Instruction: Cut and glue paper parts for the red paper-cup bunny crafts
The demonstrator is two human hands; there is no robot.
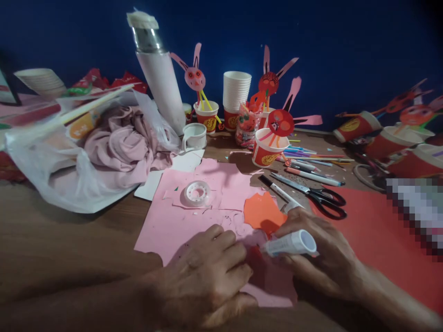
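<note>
Landmark: pink paper sheet (180, 226), lying flat on the wooden table (69, 244); all places below are given relative to it.
Plastic bag (51, 170): left of the sheet, on the table, holding crumpled pink cloth (121, 143).
White bottle (161, 78): behind the sheet's left corner, leaning, with a metal neck.
White mug (194, 136): just behind the sheet's far edge.
Tape roll (197, 192): on the sheet, upper middle, lying flat.
Left hand (211, 276): resting on the sheet's near edge, fingers curled and pressed together, knuckles up; fingertips bear down beside a small red paper piece (254, 258).
Orange cut-out (263, 213): on the sheet's right part, just beyond both hands.
Glue stick (290, 243): above the sheet's right near corner, lying nearly level, tip toward the red paper piece.
Right hand (321, 258): at the sheet's right edge, closed around the glue stick.
Paper cups with rabbit figures (270, 147): behind the sheet, to the right.
Stack of white cups (236, 91): behind the sheet, near the wall.
Scissors (320, 196): right of the sheet, beside a row of coloured pens (311, 163).
Red sheet (367, 235): right of the pink sheet, under the right forearm.
</note>
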